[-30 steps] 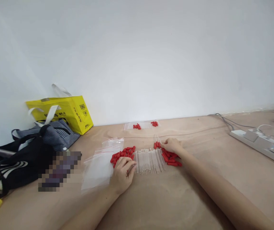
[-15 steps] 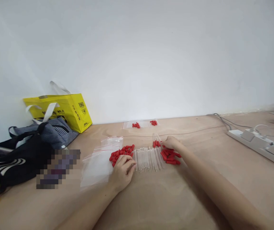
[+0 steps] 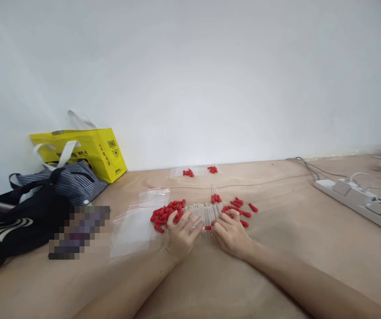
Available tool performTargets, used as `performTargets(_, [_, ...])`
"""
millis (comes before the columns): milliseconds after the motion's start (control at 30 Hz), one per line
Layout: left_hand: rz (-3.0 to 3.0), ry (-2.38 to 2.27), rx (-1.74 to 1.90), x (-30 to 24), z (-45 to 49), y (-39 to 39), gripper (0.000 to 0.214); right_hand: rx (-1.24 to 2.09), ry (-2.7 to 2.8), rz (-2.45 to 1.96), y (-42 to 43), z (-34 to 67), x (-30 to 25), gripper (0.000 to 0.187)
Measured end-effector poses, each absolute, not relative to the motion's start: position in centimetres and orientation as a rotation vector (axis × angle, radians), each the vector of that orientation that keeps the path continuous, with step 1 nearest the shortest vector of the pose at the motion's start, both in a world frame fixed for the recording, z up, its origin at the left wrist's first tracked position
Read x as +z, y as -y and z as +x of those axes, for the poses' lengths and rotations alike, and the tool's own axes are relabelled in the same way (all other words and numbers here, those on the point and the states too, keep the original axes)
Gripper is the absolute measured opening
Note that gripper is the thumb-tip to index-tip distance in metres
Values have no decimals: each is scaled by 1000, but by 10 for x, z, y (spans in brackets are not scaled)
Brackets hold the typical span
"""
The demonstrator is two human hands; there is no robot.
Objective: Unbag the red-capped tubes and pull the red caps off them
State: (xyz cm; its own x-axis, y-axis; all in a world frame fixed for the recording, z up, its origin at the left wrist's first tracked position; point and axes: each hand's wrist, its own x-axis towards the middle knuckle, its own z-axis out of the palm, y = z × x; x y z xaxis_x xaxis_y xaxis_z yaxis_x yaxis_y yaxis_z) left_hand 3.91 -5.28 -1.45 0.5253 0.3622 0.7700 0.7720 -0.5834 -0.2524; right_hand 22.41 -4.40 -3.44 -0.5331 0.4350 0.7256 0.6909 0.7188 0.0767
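A row of clear thin tubes [image 3: 205,212] lies on the wooden table [image 3: 276,266]. Loose red caps [image 3: 165,213] lie in a pile at its left end, and more red caps [image 3: 243,208] are scattered at its right end. My left hand [image 3: 181,235] rests on the near left part of the row, fingers spread over the tubes. My right hand [image 3: 230,232] lies at the near right part, fingers bent against the tubes and caps. The two hands sit close together. A few capped tubes [image 3: 214,195] lie just behind the row.
Clear zip bags [image 3: 137,226] lie left of the caps. A yellow bag [image 3: 90,150] and striped and black bags [image 3: 40,199] stand at the far left. More tubes with red caps [image 3: 197,172] lie by the wall. A white power strip [image 3: 359,199] with cables is at the right.
My right hand drew back from the far right caps to the near edge of the tube row, beside my left hand. Some right-side caps scattered outward. My left hand's fingers spread over the tubes.
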Motion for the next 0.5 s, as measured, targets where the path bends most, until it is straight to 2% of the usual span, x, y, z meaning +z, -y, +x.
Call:
performTargets(167, [-2221,977,-809,-17,39,54,20,-417,2120,-877,46,219,-33,13])
performTargets(500, [-2276,1021,-829,-14,36,54,20,-412,2161,-916,49,220,-32,14])
